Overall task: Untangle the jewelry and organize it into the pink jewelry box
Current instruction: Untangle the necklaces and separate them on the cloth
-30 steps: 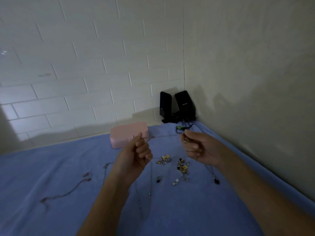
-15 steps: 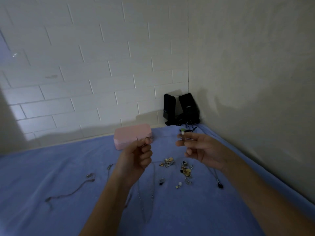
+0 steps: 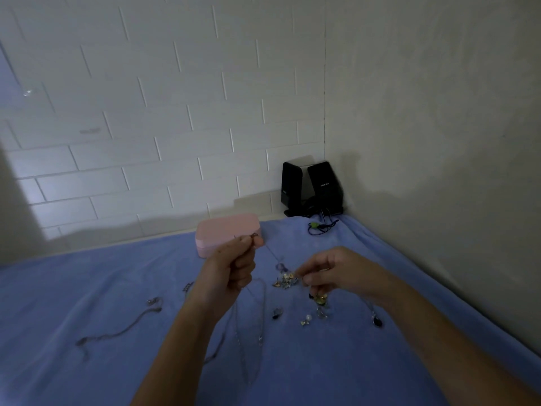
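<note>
The closed pink jewelry box stands on the blue cloth near the back wall. My left hand is raised in front of it and pinches one end of a thin chain with a small purple pendant. The chain slants down to my right hand, which pinches its other end low over a cluster of small gold earrings. More earrings and rings lie below. A silver chain lies at the left, another necklace under my left forearm.
Two black speakers stand in the corner, with a tangled cord and green tag in front of them. A dark-stone pendant lies beside my right wrist. Walls close off the back and the right side.
My right hand has dropped from box height down to the earring cluster, so the chain now slopes down to the right. My left hand stays raised near the box.
</note>
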Tool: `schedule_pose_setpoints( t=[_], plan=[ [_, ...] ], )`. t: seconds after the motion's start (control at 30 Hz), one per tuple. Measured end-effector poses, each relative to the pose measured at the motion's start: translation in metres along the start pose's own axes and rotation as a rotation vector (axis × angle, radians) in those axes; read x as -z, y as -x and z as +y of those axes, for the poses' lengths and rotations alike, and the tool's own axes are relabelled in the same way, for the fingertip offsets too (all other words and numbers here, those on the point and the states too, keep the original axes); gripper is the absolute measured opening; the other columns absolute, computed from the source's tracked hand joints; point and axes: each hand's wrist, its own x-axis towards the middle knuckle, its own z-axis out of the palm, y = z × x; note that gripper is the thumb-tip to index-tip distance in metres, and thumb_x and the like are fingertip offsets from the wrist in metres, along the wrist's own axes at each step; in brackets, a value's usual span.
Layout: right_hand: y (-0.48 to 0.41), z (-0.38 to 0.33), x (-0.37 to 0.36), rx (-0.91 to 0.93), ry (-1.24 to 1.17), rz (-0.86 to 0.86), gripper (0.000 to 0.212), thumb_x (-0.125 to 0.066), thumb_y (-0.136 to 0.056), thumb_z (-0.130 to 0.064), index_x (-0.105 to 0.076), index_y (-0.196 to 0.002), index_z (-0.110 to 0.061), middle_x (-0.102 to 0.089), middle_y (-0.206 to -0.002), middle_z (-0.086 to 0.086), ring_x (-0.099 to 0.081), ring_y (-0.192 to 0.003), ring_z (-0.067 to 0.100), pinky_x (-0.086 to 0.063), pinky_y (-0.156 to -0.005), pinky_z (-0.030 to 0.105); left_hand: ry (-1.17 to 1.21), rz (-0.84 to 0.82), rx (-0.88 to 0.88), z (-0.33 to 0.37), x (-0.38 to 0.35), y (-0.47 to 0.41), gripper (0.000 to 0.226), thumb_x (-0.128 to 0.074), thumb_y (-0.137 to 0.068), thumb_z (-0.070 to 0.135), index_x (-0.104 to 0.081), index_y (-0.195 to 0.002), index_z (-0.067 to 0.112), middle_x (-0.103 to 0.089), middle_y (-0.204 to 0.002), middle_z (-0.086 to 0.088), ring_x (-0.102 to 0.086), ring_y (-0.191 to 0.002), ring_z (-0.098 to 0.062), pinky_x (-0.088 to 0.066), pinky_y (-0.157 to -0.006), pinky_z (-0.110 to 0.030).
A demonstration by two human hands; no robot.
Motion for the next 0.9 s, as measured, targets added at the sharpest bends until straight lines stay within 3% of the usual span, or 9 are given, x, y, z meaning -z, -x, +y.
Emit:
schedule_pose_setpoints(
  t=[0.07, 0.13, 0.23, 0.33, 0.4, 0.57, 0.63, 0.9],
  plan=[
    [-0.001, 0.000, -0.003, 0.024, -0.032, -0.017, 0.019, -0.063, -0.088, -0.007, -0.070, -0.103, -0.016, -0.064, -0.085, 0.018, -0.061, -0.059, 0.012, -0.050, -0.058, 0.022, -0.032, 0.017, 0.019, 0.000, -0.001, 0.001, 0.024, -0.047, -0.083, 0.020, -0.068, -0.090, 0.011, -0.025, -0.051, 0.008, -0.017, -0.039, -0.002, -0.009, -0.037, -0.016],
    [-0.001, -0.001, -0.005, 0.027, -0.078, -0.060, 0.024, -0.060, -0.090, -0.007, -0.068, -0.110, -0.018, -0.061, -0.083, 0.006, -0.055, -0.055, 0.010, -0.046, -0.056, 0.023, -0.053, 0.005, 0.037, 0.001, -0.002, 0.001, 0.026, -0.046, -0.085, 0.017, -0.067, -0.099, 0.011, -0.023, -0.050, 0.008, -0.016, -0.038, -0.001, -0.010, -0.035, -0.015],
    [0.000, -0.003, -0.013, 0.024, -0.063, -0.146, 0.033, -0.061, -0.091, -0.013, -0.060, -0.122, -0.022, -0.059, -0.085, -0.003, -0.055, -0.063, 0.010, -0.044, -0.061, 0.025, -0.089, -0.039, 0.067, 0.001, -0.002, 0.003, 0.028, -0.045, -0.087, 0.017, -0.071, -0.095, 0.016, -0.023, -0.049, 0.009, -0.016, -0.039, -0.001, -0.011, -0.036, -0.015],
    [-0.002, -0.005, -0.025, 0.050, 0.033, -0.120, 0.049, -0.066, -0.088, -0.017, -0.049, -0.132, -0.028, -0.059, -0.113, -0.005, -0.060, -0.072, 0.002, -0.047, -0.063, 0.020, -0.132, -0.113, 0.101, 0.002, -0.005, 0.006, 0.029, -0.047, -0.084, 0.021, -0.075, -0.089, 0.021, -0.022, -0.049, 0.009, -0.015, -0.039, -0.002, -0.014, -0.036, -0.013],
    [-0.004, -0.006, -0.032, 0.111, 0.044, -0.138, 0.045, -0.065, -0.088, -0.015, -0.052, -0.129, -0.028, -0.058, -0.122, -0.007, -0.061, -0.074, -0.001, -0.047, -0.064, 0.021, -0.142, -0.152, 0.130, 0.003, -0.006, 0.007, 0.029, -0.048, -0.084, 0.021, -0.075, -0.094, 0.017, -0.021, -0.049, 0.009, -0.015, -0.039, -0.002, -0.014, -0.036, -0.014],
    [-0.006, -0.004, -0.037, 0.151, 0.106, -0.177, 0.009, -0.062, -0.090, -0.014, -0.069, -0.096, -0.014, -0.070, -0.077, -0.013, -0.063, -0.070, 0.005, -0.048, -0.063, 0.018, -0.129, -0.229, 0.163, 0.006, -0.002, 0.009, 0.027, -0.050, -0.088, 0.021, -0.074, -0.099, 0.017, -0.022, -0.049, 0.011, -0.016, -0.039, -0.001, -0.012, -0.037, -0.015],
    [-0.007, -0.003, -0.035, 0.146, 0.076, -0.140, 0.005, -0.064, -0.089, -0.013, -0.069, -0.090, -0.014, -0.070, -0.072, -0.008, -0.063, -0.065, 0.007, -0.049, -0.060, 0.018, -0.096, -0.232, 0.179, 0.006, -0.001, 0.009, 0.032, -0.046, -0.085, 0.022, -0.074, -0.099, 0.016, -0.024, -0.047, 0.012, -0.016, -0.038, 0.000, -0.012, -0.036, -0.015],
    [-0.005, -0.003, -0.010, 0.173, -0.153, 0.103, 0.032, -0.054, -0.086, -0.039, -0.075, -0.093, -0.016, -0.045, -0.046, 0.002, -0.035, -0.041, 0.008, -0.034, -0.046, 0.019, -0.054, -0.175, 0.268, 0.010, 0.008, 0.008, 0.027, -0.050, -0.080, 0.024, -0.075, -0.086, 0.015, -0.024, -0.044, 0.012, -0.017, -0.035, 0.001, -0.009, -0.035, -0.015]
  ],
)
